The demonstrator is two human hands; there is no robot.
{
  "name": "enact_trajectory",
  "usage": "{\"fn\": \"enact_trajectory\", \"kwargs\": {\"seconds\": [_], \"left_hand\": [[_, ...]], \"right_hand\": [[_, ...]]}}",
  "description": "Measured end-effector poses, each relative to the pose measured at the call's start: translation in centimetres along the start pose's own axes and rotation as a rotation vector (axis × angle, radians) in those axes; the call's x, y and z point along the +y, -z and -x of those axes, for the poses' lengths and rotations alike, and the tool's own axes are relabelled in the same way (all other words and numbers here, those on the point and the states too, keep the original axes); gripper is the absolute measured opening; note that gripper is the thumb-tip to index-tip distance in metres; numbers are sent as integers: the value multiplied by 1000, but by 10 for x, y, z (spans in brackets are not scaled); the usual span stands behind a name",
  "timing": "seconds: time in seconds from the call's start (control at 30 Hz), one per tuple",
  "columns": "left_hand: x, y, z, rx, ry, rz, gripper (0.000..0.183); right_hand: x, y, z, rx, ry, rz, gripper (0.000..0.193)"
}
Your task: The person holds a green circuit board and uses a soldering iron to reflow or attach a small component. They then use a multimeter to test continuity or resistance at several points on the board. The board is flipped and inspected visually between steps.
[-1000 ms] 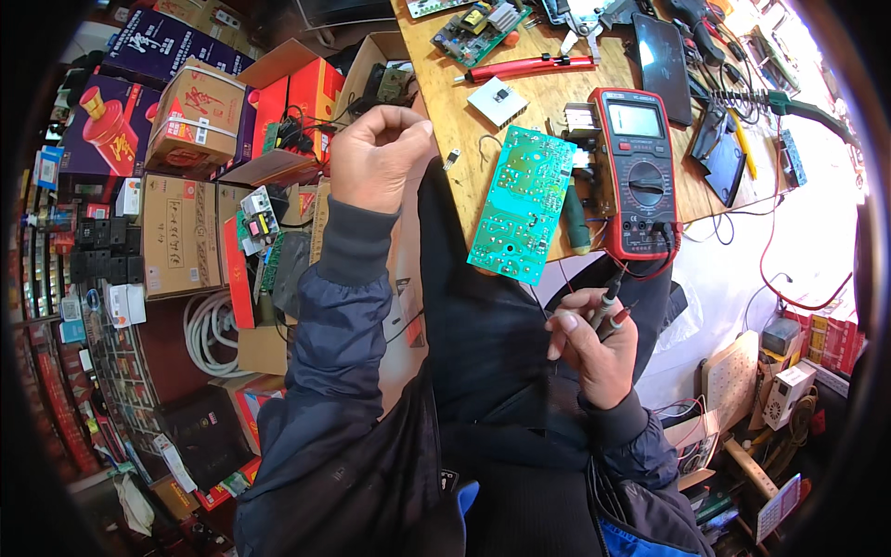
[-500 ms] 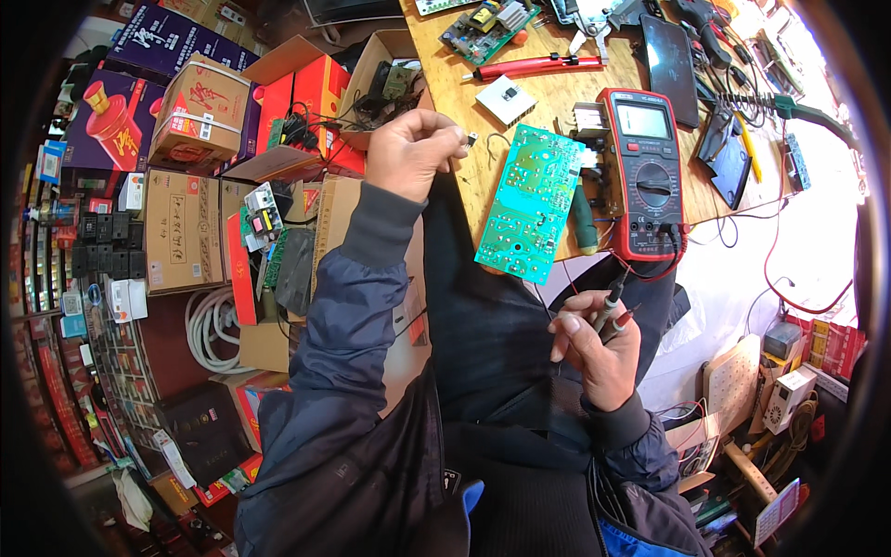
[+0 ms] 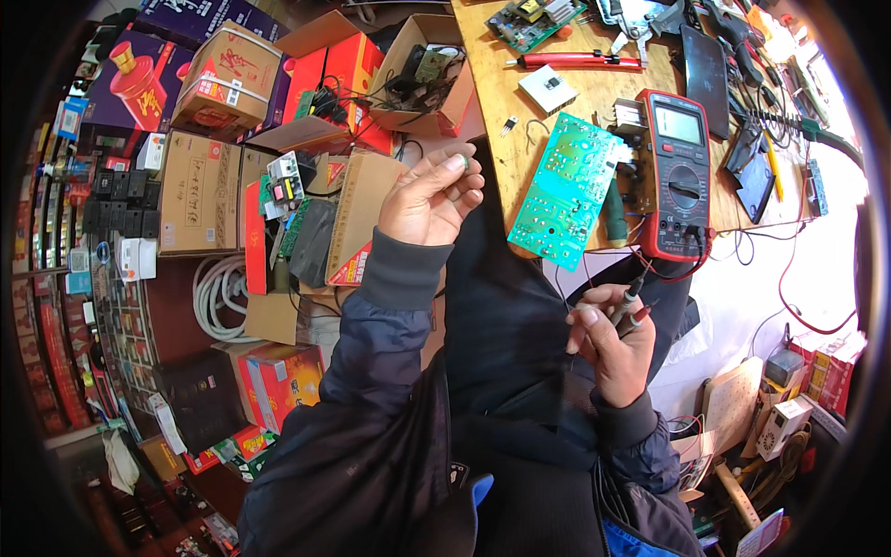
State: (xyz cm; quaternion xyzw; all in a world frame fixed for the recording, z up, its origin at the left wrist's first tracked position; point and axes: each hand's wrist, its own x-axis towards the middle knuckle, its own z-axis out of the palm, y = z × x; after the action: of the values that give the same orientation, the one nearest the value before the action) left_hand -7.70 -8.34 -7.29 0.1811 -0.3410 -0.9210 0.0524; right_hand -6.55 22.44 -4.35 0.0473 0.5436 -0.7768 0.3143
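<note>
My left hand (image 3: 430,193) is closed in a pinch beside the table's left edge. A tiny greenish thing (image 3: 466,162) shows at its fingertips, too small to name. On the table nearby lies a small black component with metal legs (image 3: 510,124). My right hand (image 3: 613,339), above my lap, is closed round two test probes (image 3: 629,303), one greyish and one with a red part. Their leads run toward the red-cased multimeter (image 3: 681,176). Left of the meter a green circuit board (image 3: 568,195) lies with its solder side up, overhanging the table's near edge.
A white square piece with a black chip (image 3: 548,88), a red pen-shaped tool (image 3: 580,60) and another circuit board (image 3: 531,23) lie farther back on the wooden table. Open cardboard boxes (image 3: 418,79) with cables and electronics stand at left. A dark phone-like slab (image 3: 705,70) lies behind the meter.
My left hand has drawn back from the small component at the table edge, its fingers turning more upward. The whole view has shifted; my right hand still grips the probes.
</note>
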Motion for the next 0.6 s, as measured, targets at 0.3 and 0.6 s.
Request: {"fn": "enact_trajectory", "kwargs": {"seconds": [0.3,0.6], "left_hand": [[-3,0,17,-17,27,-75,18],[-8,9,17,-16,51,-80,24]], "right_hand": [[1,-1,6,-15,18,19,19],[3,2,4,-33,7,22,21]]}}
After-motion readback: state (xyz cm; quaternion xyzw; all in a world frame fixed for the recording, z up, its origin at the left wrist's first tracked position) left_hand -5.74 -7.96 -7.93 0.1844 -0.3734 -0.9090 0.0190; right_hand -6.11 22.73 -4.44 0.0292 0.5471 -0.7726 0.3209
